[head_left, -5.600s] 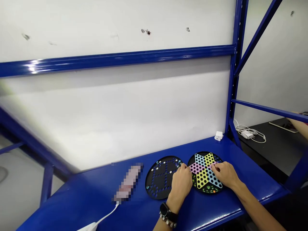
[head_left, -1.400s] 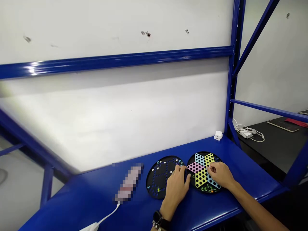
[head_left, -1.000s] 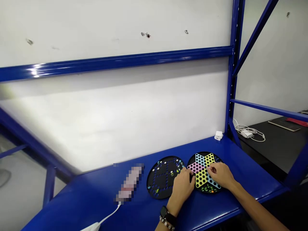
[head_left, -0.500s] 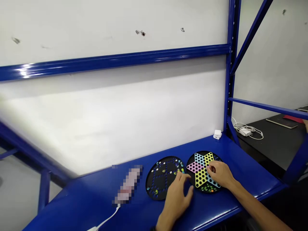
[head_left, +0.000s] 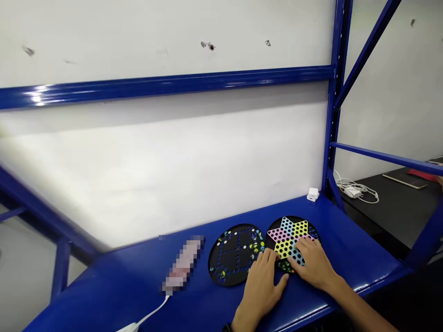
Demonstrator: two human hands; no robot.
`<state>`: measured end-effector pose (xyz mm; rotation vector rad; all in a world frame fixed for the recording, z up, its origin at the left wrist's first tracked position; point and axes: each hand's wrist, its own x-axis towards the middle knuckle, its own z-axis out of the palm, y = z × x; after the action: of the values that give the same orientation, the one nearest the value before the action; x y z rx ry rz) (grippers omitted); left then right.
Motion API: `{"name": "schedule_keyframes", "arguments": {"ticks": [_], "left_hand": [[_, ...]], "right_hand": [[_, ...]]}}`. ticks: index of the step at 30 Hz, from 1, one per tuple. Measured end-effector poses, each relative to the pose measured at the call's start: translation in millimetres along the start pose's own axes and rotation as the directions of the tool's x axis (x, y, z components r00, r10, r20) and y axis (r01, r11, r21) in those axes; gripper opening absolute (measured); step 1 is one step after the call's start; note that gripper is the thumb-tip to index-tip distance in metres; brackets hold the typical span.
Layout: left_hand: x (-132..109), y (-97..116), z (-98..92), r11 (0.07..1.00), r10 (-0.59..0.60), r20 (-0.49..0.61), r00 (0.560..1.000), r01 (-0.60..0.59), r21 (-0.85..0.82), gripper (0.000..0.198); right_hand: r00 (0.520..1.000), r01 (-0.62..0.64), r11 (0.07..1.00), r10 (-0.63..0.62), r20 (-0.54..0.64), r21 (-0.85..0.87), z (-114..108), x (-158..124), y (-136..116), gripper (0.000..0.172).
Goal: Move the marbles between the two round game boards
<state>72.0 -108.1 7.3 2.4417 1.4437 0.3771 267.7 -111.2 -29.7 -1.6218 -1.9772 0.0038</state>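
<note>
A star-shaped Chinese checkers board (head_left: 285,249), patterned in yellow, pink and blue with black holes, lies over a round black tray on the right. My right hand (head_left: 314,263) lies across its lower right, the thumb on the lower part and the fingers over the right side, gripping it. At the star's lower-left edge are the fingertips of my left hand (head_left: 262,282), whose thumb is spread away. Under this hand is the right rim of a second round black tray (head_left: 228,258), holding small colored pieces. Coloured pieces also show beneath the star.
A blurred-out phone-like object (head_left: 183,265) with a white cable (head_left: 152,313) lies left on the blue shelf (head_left: 114,286). White chargers (head_left: 313,194) stand at the back corner. Blue posts and beams frame the shelf. A black table at right holds white cables (head_left: 356,190) and a tablet-like device.
The star board has turned slightly and shifted up and left in its tray. My right hand has flattened onto it, and my left hand has moved a little right to its edge.
</note>
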Motion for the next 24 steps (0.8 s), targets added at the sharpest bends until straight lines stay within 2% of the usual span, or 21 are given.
{"name": "schedule_keyframes", "arguments": {"ticks": [6,12,18,21,24], "left_hand": [[7,5,-7.1,0.997,-0.071,0.014,0.997,0.070,0.044,0.043],[17,3,-15.2,0.985,-0.143,0.047,0.989,0.137,0.104,0.054],[34,-10,-12.3,0.996,-0.081,0.046,0.996,0.080,0.030,0.059],[42,-21,-10.0,0.997,-0.069,0.015,0.998,0.070,-0.044,0.060],[45,-34,-6.6,0.990,0.004,-0.013,1.000,-0.006,-0.142,0.062]], "right_hand": [[0.999,0.033,0.999,-0.032,0.021,-0.042,-6,-4,-10,0.018],[0.997,0.069,0.997,-0.068,0.026,-0.018,1,-11,-26,0.025],[0.981,0.117,0.989,-0.129,0.145,0.089,-2,-18,-44,0.037],[0.973,0.119,0.987,-0.138,0.184,0.110,-6,-20,-50,0.035],[0.968,0.123,0.987,-0.143,0.205,0.106,-5,-24,-54,0.033]]}}
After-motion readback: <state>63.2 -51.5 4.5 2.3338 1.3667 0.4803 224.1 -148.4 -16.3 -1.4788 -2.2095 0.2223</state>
